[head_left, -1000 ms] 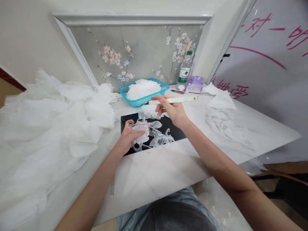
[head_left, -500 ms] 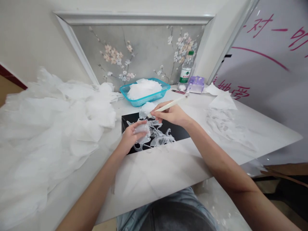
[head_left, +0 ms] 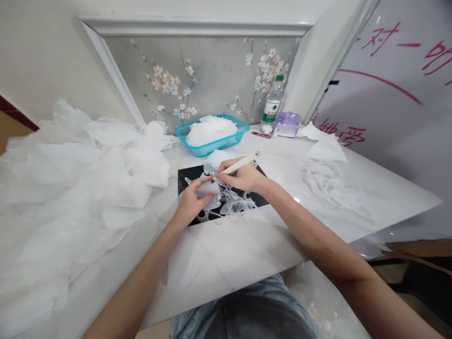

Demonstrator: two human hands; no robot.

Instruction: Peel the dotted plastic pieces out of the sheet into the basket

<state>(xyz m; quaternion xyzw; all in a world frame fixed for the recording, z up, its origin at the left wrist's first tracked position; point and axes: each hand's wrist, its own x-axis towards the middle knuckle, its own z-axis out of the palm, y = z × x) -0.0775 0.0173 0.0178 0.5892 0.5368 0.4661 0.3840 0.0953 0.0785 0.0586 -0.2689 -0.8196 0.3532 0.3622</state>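
Swinging in since a second ago, the right hand (head_left: 240, 176) has closed up on the left hand (head_left: 190, 203), and the slim cream-coloured tool (head_left: 237, 165) it carries has tipped over, its near end now dropping down by the work. Right fingers pinch that shaft pen-style, firmly clenched, with the far tip pointing up and away. Left fingers curl around a small translucent white piece (head_left: 208, 189), grasping it loosely just over the black board (head_left: 187, 176), above a tangle of sheer ruffled fabric (head_left: 240, 205) that lies spread across the board. That piece looks featherlight, soft and thin, the sort of thing that could slip or crease under a hard squeeze, so the safest hold seems to be a gentle cradle from beneath rather than a pinch at its delicate edge. Around the action, a great heap of white sheer fabric (head_left: 88, 179) spills along the left of the marble-look bench (head_left: 226, 256), while a blue plastic basket (head_left: 197, 151) piled with white material sits further back, near a water bottle (head_left: 271, 106) and a purple packet (head_left: 287, 125).
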